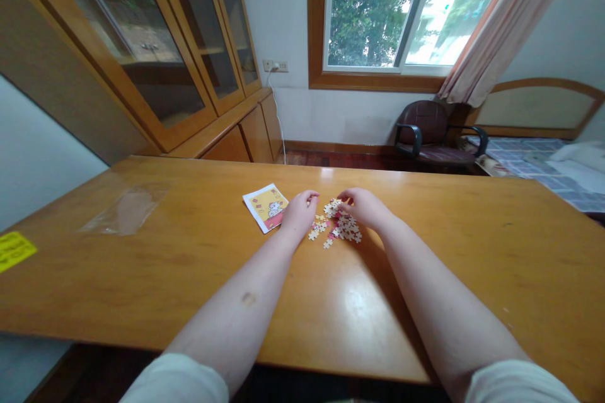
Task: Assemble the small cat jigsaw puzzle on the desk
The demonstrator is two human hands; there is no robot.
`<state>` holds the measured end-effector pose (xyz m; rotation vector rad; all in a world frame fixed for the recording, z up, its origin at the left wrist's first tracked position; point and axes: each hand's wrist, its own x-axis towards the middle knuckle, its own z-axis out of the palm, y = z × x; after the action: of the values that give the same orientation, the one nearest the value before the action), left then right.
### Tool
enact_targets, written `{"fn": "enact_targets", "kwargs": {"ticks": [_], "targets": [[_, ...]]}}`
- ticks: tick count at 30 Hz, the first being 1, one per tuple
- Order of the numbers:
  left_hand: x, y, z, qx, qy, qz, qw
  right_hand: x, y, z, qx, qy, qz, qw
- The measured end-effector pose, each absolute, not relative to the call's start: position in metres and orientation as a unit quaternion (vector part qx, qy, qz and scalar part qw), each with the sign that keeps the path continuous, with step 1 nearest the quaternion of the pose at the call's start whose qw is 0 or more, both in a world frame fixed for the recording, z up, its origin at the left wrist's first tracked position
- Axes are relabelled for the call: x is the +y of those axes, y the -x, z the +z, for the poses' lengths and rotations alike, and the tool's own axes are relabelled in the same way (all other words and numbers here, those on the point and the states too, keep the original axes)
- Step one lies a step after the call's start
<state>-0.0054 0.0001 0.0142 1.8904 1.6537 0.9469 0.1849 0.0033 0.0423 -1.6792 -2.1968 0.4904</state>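
A loose heap of small jigsaw puzzle pieces (pixel 347 228) lies on the wooden table, most with their pale backs up and a few showing pink. My right hand (pixel 366 206) is at the heap's far right side, its fingers and thumb curled around pieces there. Just left of the heap is my left hand (pixel 300 211), fingers curled in and pressed together; whatever they may hold is hidden. Beside that hand lies a picture card (pixel 263 206) with a yellow and pink cartoon print, its right edge partly covered by the hand.
A clear plastic bag (pixel 130 209) lies flat on the table's left part, and a yellow label (pixel 15 250) is at the left edge. Beyond the table (pixel 189 277) stand a glass-door cabinet (pixel 208 101), an armchair (pixel 428 132) and a bed (pixel 529 157).
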Motion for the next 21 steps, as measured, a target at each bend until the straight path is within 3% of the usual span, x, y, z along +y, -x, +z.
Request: {"fn": "enact_targets", "kwargs": {"ticks": [7, 21], "targets": [[0.002, 0.006, 0.008, 0.595, -0.694, 0.339, 0.221, -0.003, -0.179, 0.035, -0.850, 0.504, 0.153, 0.001], [0.000, 0.005, 0.011, 0.593, -0.696, 0.339, 0.224, 0.001, -0.184, 0.036, -0.835, 0.522, 0.169, -0.037]]}}
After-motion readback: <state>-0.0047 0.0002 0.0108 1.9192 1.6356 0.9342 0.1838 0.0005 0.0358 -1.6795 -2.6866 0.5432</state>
